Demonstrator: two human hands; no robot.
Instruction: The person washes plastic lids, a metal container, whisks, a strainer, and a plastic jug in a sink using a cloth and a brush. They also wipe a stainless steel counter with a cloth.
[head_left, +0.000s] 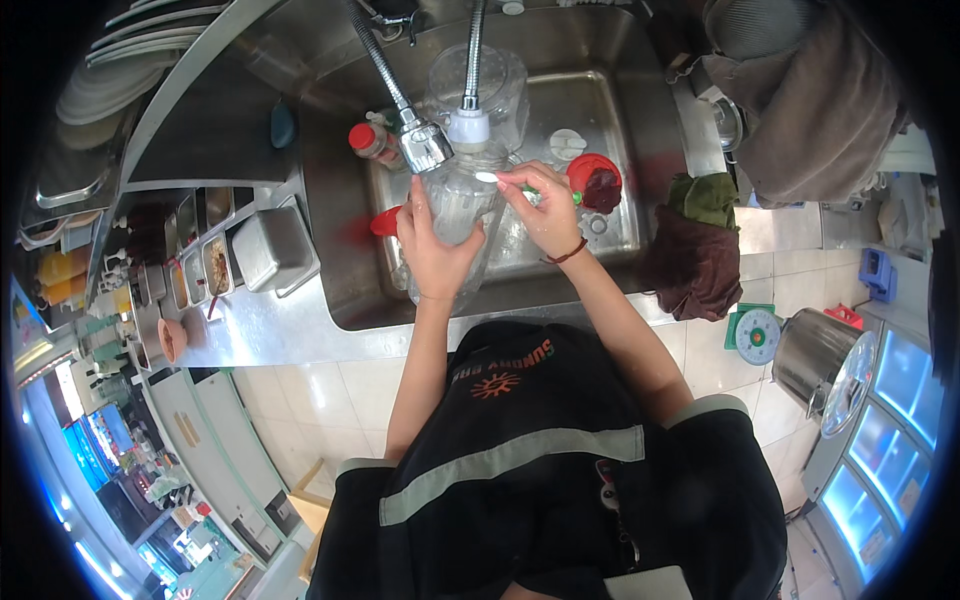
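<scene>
Over the steel sink (559, 262), my left hand (441, 251) is wrapped around a clear jar or jug (469, 191). Beside the jar's mouth, my right hand (546, 202) pinches a small white oval piece (486, 177), perhaps a spoon's bowl; a green item shows partly behind these fingers. Two flexible metal faucets hang above, one with a chrome spray head (426, 148), one with a white nozzle (470, 127). Another large clear container (506, 75) stands beyond. Right of my right hand lie a red round container (590, 169) with a dark red cloth (603, 190) and a white lid (568, 144).
A red-capped bottle (364, 138) stands at the sink's left side. A steel pan (274, 247) sits on the left counter. Dark red (694, 262) and green cloths (705, 199) hang over the sink's right edge. A large steel pot (817, 360) and a dial scale (756, 337) are lower right.
</scene>
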